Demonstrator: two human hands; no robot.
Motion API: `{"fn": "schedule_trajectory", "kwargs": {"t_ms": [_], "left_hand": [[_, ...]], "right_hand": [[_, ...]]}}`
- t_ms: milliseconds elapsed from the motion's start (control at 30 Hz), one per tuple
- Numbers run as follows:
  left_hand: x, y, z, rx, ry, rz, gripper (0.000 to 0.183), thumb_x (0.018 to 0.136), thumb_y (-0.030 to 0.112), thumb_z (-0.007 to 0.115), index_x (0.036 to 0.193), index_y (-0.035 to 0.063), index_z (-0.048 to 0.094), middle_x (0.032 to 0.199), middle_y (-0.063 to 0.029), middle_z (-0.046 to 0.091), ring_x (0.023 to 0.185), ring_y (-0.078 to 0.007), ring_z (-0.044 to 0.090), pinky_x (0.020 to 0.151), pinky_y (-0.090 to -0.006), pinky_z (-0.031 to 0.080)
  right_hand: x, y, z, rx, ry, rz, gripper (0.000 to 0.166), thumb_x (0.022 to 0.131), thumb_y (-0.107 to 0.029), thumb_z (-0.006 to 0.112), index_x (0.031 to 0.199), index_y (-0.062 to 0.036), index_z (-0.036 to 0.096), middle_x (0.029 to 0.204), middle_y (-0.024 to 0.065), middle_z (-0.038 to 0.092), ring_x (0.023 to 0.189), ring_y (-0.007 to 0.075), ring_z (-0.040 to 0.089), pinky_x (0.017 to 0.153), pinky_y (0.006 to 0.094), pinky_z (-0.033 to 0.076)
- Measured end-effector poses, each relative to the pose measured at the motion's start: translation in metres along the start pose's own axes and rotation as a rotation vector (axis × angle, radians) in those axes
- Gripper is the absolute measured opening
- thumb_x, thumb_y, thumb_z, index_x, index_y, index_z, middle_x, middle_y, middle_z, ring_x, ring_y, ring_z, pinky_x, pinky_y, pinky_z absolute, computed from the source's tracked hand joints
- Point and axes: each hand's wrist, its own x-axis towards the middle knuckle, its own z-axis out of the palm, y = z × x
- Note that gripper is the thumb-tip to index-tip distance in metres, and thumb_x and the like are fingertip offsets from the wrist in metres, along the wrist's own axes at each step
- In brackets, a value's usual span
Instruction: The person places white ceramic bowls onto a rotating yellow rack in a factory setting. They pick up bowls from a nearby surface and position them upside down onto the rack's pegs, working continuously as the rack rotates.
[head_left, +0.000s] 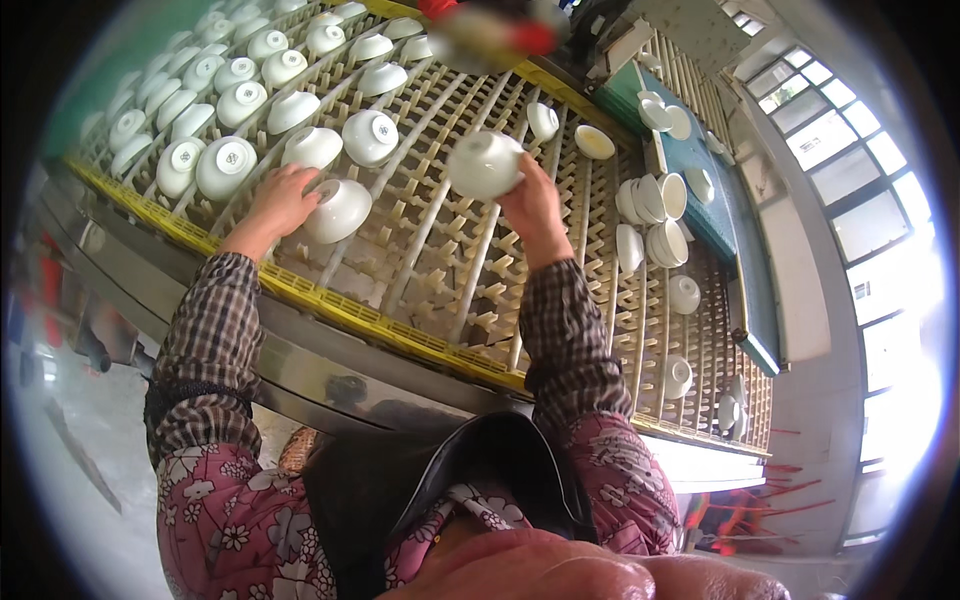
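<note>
My right hand (534, 206) grips a white ceramic bowl (486, 166) at its right side, tilted with its foot up, over the pegged conveyor (442, 247). My left hand (277, 202) is at the foot of another white bowl (341, 211) that leans on the pegs near the front edge. Its fingertips lie close to a third bowl (312, 148) just behind. Whether the left fingers grip either bowl cannot be made out. A glossy bowl (370, 138) with a mark on its foot rests between the hands, farther back.
Many upturned bowls (241, 103) stand in rows at the left. Stacked bowls (651, 199) and single bowls lie on the conveyor's right part. A yellow edge strip (360, 319) runs along the front. Beyond are a blue-green belt (709, 225) and a blurred person in red (439, 7).
</note>
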Motion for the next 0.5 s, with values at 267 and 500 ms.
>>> {"fn": "schedule_trajectory", "kwargs": {"t_ms": [267, 500], "left_hand": [[0.003, -0.021, 0.007, -0.018, -0.008, -0.084, 0.042, 0.085, 0.027, 0.058, 0.122, 0.0062, 0.056, 0.120, -0.0149, 0.056, 0.112, -0.0342, 0.052, 0.093, -0.0422, 0.042], [0.004, -0.024, 0.011, -0.007, 0.018, -0.081, 0.034, 0.088, 0.020, 0.056, 0.117, 0.0028, 0.058, 0.112, -0.0169, 0.058, 0.107, -0.0354, 0.053, 0.090, -0.0410, 0.043]], "right_hand": [[0.016, 0.027, -0.143, -0.617, 0.510, -0.318, 0.023, 0.090, -0.017, 0.060, 0.106, -0.0010, 0.057, 0.085, 0.0075, 0.062, 0.073, 0.0151, 0.056, 0.067, 0.0295, 0.048], [-0.005, -0.065, -0.266, -1.476, 1.167, -0.588, 0.050, 0.078, -0.020, 0.066, 0.123, -0.0046, 0.050, 0.123, 0.0214, 0.048, 0.118, 0.0361, 0.043, 0.099, 0.0430, 0.037]]}}
